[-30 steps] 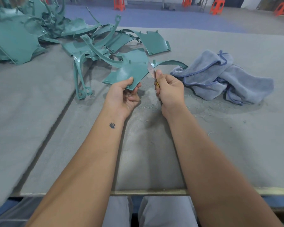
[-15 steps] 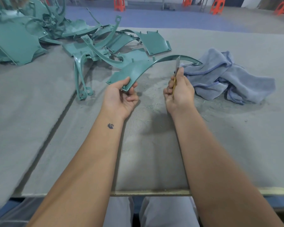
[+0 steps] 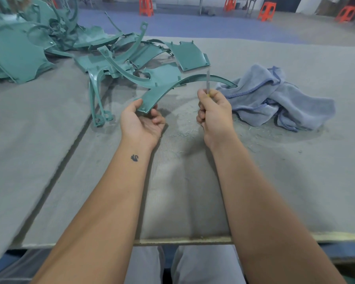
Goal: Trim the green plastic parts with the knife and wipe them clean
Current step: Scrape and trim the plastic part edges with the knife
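My left hand [image 3: 142, 122] grips the near end of a curved green plastic part [image 3: 172, 89], which arches away to the right toward the cloth. My right hand [image 3: 213, 111] holds a thin knife [image 3: 208, 82] upright, its blade crossing in front of the part's arch. Whether the blade touches the part is unclear. A crumpled blue-grey cloth [image 3: 275, 99] lies on the table to the right of my right hand. Fine shavings [image 3: 184, 132] are scattered on the felt between my hands.
A heap of several more green plastic parts [image 3: 103, 56] covers the far left of the grey felt table [image 3: 295, 171]. A seam [image 3: 55, 171] runs diagonally on the left. The table's front edge [image 3: 184, 240] is above my knees. Orange stools [image 3: 146, 6] stand on the floor beyond.
My left hand has turned the part from broad face up to a flatter, edge-on arch. My right hand drew the knife rightward and raised its blade upright.
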The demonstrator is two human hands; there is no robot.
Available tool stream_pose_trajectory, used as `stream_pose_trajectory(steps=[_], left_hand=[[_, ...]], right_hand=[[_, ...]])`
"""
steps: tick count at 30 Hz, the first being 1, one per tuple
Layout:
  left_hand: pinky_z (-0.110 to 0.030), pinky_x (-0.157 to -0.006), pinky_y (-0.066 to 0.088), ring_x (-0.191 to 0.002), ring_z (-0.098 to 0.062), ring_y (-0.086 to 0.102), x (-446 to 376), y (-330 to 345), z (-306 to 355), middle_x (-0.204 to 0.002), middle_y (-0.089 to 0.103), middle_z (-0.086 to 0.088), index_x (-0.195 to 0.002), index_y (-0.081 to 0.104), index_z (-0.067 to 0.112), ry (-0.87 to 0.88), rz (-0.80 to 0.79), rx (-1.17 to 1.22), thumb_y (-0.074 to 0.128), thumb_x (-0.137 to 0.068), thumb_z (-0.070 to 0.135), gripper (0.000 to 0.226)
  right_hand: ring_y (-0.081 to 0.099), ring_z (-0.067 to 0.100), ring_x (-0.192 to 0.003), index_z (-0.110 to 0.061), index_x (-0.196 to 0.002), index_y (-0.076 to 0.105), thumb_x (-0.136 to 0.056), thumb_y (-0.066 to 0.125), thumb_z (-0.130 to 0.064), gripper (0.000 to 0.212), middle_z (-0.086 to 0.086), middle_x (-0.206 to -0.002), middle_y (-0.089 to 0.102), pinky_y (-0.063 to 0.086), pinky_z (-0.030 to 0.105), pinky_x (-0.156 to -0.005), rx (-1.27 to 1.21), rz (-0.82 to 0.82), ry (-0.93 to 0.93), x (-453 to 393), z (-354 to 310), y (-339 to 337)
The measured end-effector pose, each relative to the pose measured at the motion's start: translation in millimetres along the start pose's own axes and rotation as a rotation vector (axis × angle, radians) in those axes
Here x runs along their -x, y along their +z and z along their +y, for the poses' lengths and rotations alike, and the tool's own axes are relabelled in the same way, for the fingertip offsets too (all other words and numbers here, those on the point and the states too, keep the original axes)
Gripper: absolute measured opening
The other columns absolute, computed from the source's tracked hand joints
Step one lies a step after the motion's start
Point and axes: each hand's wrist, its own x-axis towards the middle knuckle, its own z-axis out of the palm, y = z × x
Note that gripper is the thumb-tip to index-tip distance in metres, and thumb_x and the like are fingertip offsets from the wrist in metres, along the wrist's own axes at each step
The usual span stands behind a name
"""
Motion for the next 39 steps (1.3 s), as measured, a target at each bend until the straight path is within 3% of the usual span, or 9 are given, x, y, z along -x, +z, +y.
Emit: stream_pose_trajectory(steps=[5, 7, 11, 14, 20, 24, 31, 34, 39], left_hand=[[-0.014, -0.035, 0.024, -0.037, -0.006, 0.035, -1, -1, 0, -0.055, 0.041, 0.001, -0.084, 0.047, 0.009, 0.014, -0.006, 0.041, 0.032, -0.094, 0.009, 0.018], [-0.014, -0.034, 0.022, -0.035, -0.005, 0.031, -1, -3, 1, -0.051, 0.036, 0.003, -0.077, 0.044, 0.01, 0.028, -0.006, 0.053, 0.033, -0.089, 0.007, 0.016], [-0.015, -0.032, 0.021, -0.034, -0.005, 0.029, 2, -6, 4, -0.059, 0.03, 0.005, -0.074, 0.043, 0.011, 0.025, -0.055, 0.069, 0.042, -0.066, 0.01, 0.008], [-0.016, -0.036, 0.026, -0.039, -0.007, 0.035, 3, -7, 5, -0.06, 0.039, 0.003, -0.084, 0.049, 0.009, 0.054, -0.048, 0.117, 0.044, -0.084, 0.022, 0.013], [-0.04, -0.092, 0.05, -0.103, -0.031, 0.061, -1, -6, 6, -0.118, 0.054, -0.019, -0.129, 0.044, 0.003, 0.098, -0.114, 0.207, 0.054, -0.082, 0.066, 0.079], [-0.048, -0.099, 0.048, -0.113, -0.039, 0.06, -4, -3, -2, -0.128, 0.052, -0.027, -0.135, 0.039, 0.012, -0.002, -0.135, 0.056, 0.063, -0.088, 0.042, 0.061], [-0.033, -0.068, 0.061, -0.091, -0.033, 0.068, -3, 3, -8, -0.117, 0.064, -0.02, -0.112, 0.056, 0.0, -0.078, -0.126, 0.094, 0.056, -0.096, 0.015, 0.022], [-0.038, -0.073, 0.06, -0.109, -0.037, 0.064, 0, 4, -8, -0.108, 0.066, -0.027, -0.117, 0.056, -0.004, -0.083, -0.135, 0.159, 0.05, -0.098, 0.007, 0.023], [-0.04, -0.083, 0.056, -0.118, -0.039, 0.059, -1, 3, -8, -0.112, 0.066, -0.029, -0.117, 0.057, -0.006, -0.061, -0.128, 0.211, 0.048, -0.1, 0.009, 0.025]], right_hand=[[0.045, 0.004, -0.054, -0.035, -0.109, 0.048, -0.084, 0.064, 0.0, 0.045, 0.001, -0.096, 0.057, 0.042, 0.019, -0.054, 0.077, 0.164, -0.205, -1, -1, -2], [0.042, 0.0, -0.049, -0.04, -0.118, 0.045, -0.083, 0.058, 0.005, 0.058, -0.008, -0.085, 0.06, 0.04, 0.016, -0.049, 0.139, 0.125, -0.293, 1, 2, -3], [0.035, 0.001, -0.048, -0.032, -0.108, 0.052, -0.091, 0.055, -0.002, 0.035, -0.009, -0.063, 0.048, 0.035, 0.013, -0.049, 0.254, 0.157, -0.366, -2, 3, -2], [0.048, -0.001, -0.056, -0.029, -0.089, 0.055, -0.094, 0.054, -0.01, 0.02, -0.007, -0.066, 0.057, 0.037, 0.008, -0.057, 0.275, 0.203, -0.35, -6, 3, -2], [0.055, -0.009, -0.066, -0.018, -0.102, 0.055, -0.098, 0.052, -0.013, 0.007, -0.005, -0.08, 0.071, 0.038, 0.001, -0.066, 0.302, 0.16, -0.289, -6, 9, 1], [0.046, -0.004, -0.046, -0.025, -0.09, 0.055, -0.098, 0.05, -0.009, 0.018, -0.002, -0.079, 0.071, 0.037, 0.014, -0.058, 0.237, 0.088, -0.271, -2, 4, 2], [0.025, 0.007, -0.04, -0.021, -0.102, 0.052, -0.095, 0.046, -0.007, 0.017, -0.001, -0.056, 0.046, 0.021, 0.018, -0.039, -0.033, 0.027, -0.054, -2, -3, -1], [0.024, 0.006, -0.041, -0.034, -0.116, 0.035, -0.096, 0.048, -0.015, 0.031, -0.004, -0.061, 0.037, 0.023, 0.019, -0.039, -0.005, -0.008, -0.017, -1, -1, 3], [0.028, 0.006, -0.047, -0.032, -0.094, 0.036, -0.102, 0.039, -0.028, 0.009, -0.002, -0.071, 0.04, 0.027, 0.016, -0.04, 0.132, 0.056, -0.046, 2, 1, 6]])
